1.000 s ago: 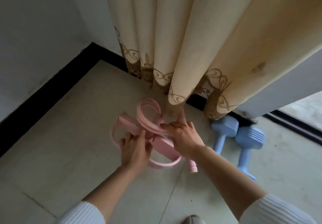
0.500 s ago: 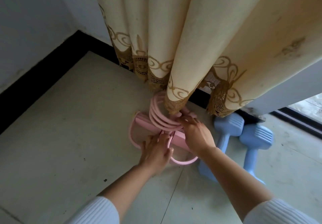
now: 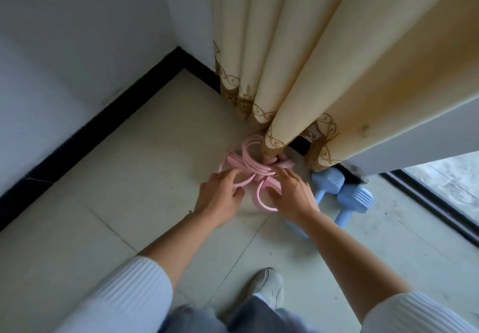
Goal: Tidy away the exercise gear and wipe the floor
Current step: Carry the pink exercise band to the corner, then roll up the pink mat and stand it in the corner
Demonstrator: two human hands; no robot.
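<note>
Tiled floor, pink looped exercise band, apparently tangled

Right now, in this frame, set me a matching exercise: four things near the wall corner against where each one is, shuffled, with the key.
1. pink exerciser
2. blue dumbbells
3. curtain
4. shoe

a. near the picture's bottom edge
b. touched by the left hand and the right hand
c. hanging from above
d. lying right of the right hand

Pairs: 1-b, 2-d, 3-c, 4-a.
</note>
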